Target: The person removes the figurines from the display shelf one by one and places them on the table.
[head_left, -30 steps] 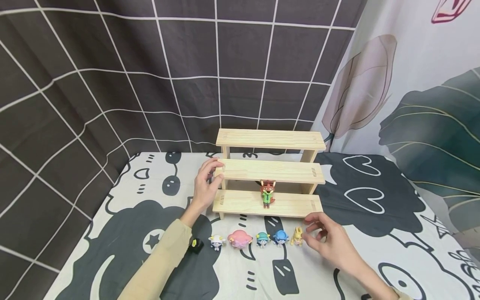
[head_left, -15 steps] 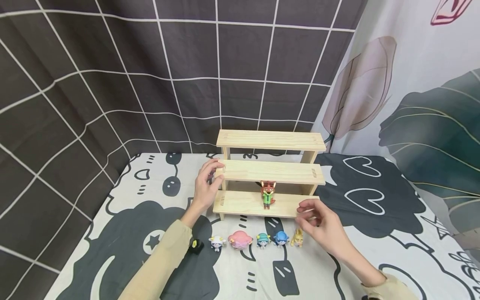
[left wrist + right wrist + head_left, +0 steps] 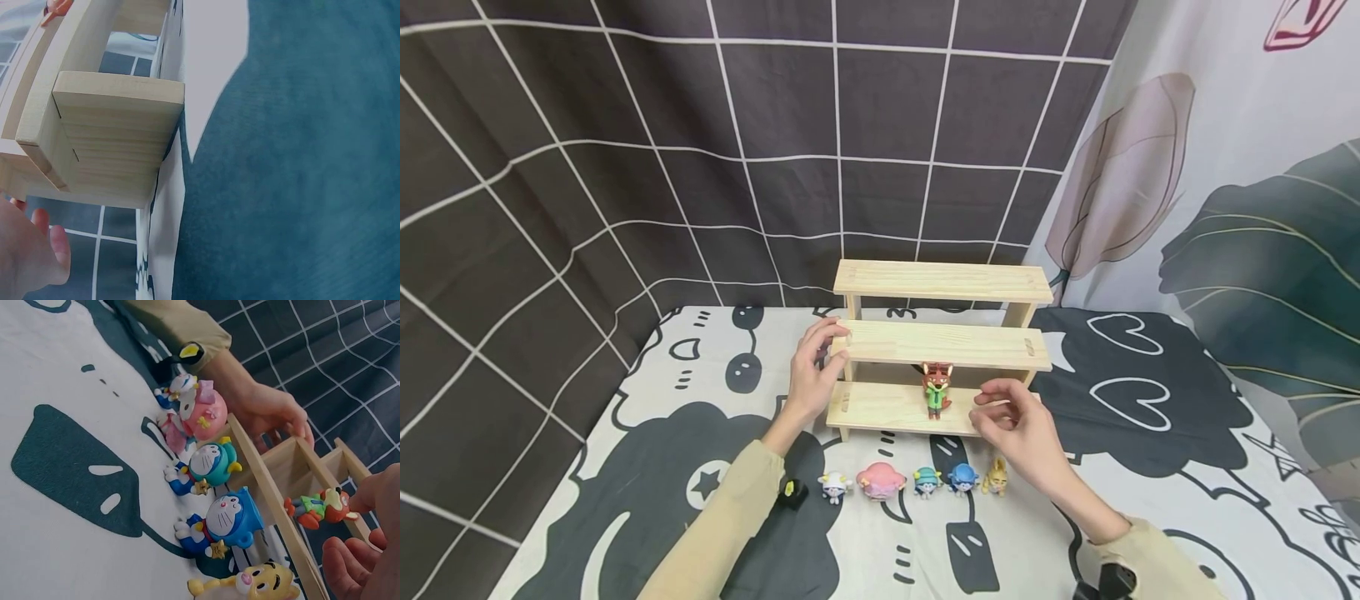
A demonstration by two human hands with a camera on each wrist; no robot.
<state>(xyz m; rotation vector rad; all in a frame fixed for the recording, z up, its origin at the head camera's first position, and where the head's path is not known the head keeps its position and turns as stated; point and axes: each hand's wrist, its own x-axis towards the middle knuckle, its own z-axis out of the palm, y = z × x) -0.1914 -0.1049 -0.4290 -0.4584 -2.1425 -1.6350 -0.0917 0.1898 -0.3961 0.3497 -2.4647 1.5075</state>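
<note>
A three-tier wooden shelf stands on the patterned cloth. My left hand grips the left end of its middle tier, thumb in front and fingers on top; the shelf end fills the left wrist view. A fox figure in a green shirt stands on the lowest tier. My right hand hovers just right of it, fingers loosely curled and holding nothing. In the right wrist view the fox figure lies close to my fingertips.
Several small figures stand in a row before the shelf: white, pink, teal-hatted, blue and yellow. A dark checked curtain and a leaf-print curtain hang behind the table.
My right hand has risen from beside the yellow figure and moved left over the lowest tier, toward the fox figure. The left hand has kept its grip on the shelf.
</note>
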